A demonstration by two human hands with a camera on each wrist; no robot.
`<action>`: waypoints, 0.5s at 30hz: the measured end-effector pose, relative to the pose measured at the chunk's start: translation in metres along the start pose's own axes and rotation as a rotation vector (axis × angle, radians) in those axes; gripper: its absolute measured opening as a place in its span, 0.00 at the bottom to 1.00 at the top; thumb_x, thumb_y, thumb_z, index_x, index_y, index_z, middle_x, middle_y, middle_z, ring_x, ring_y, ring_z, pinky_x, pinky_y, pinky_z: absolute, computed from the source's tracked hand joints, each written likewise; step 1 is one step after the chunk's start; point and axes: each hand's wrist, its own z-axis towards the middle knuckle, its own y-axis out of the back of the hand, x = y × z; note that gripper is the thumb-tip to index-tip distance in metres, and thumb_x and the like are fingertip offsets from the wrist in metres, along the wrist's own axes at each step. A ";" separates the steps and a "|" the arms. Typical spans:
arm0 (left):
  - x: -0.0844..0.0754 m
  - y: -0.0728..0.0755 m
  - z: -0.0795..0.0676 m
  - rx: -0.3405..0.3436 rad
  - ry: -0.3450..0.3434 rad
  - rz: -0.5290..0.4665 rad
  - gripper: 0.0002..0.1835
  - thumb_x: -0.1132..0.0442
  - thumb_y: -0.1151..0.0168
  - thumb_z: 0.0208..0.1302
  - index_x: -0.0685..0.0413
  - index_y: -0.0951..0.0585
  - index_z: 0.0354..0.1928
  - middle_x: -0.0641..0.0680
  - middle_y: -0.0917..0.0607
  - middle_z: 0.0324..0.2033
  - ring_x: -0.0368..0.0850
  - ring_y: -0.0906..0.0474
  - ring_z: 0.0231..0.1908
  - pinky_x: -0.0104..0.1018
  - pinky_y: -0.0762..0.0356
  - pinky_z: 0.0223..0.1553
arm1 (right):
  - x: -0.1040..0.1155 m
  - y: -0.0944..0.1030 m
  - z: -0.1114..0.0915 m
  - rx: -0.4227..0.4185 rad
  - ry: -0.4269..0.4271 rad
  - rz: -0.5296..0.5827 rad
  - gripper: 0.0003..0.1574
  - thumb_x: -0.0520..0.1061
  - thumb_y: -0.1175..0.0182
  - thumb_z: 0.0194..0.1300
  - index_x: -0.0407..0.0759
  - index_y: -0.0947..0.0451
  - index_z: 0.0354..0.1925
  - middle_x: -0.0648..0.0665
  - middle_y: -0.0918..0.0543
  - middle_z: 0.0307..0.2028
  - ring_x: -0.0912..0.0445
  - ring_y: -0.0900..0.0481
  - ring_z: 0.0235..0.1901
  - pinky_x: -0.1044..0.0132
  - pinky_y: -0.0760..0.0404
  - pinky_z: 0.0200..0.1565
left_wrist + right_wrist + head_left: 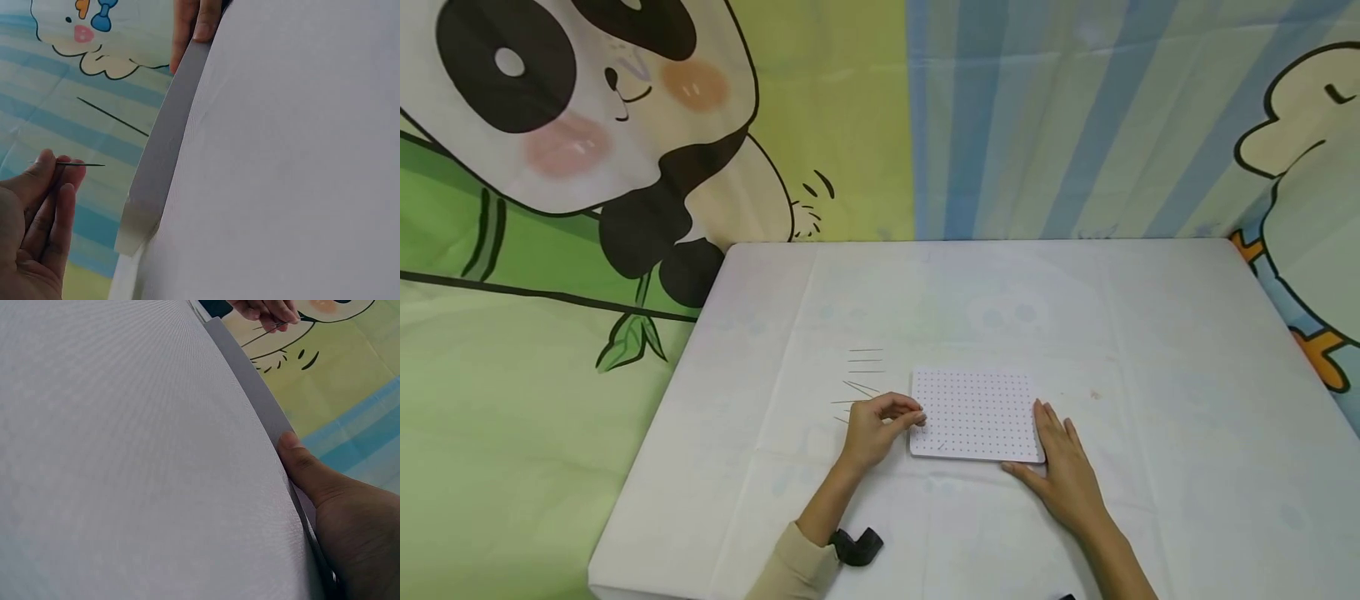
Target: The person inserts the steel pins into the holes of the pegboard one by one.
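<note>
A white board (976, 414) with rows of small holes lies on the table. Beside its left edge my left hand (883, 423) pinches a thin dark needle (84, 165) between thumb and fingertips. Another thin dark needle (112, 116) sticks out from the board's face in the left wrist view; from the head it shows only as a faint short line near the front left corner. My right hand (1067, 475) rests at the board's front right corner, fingers straight along the right side. In the right wrist view its thumb (300, 459) lies against the board's front edge.
Several thin needles (866, 360) lie on the white table (1210, 400) left of the board, some partly behind my left hand. A black strap piece (857, 547) shows by the left sleeve. Behind the table hangs a printed cloth (842, 108).
</note>
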 end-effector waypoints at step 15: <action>0.009 -0.015 -0.003 0.100 -0.256 0.129 0.07 0.78 0.33 0.48 0.65 0.20 0.29 0.58 0.16 0.26 0.45 0.17 0.27 0.26 0.21 0.30 | -0.001 0.000 0.001 0.003 -0.001 -0.005 0.66 0.61 0.31 0.46 0.30 0.52 0.68 0.32 0.43 0.66 0.42 0.48 0.66 0.54 0.59 0.67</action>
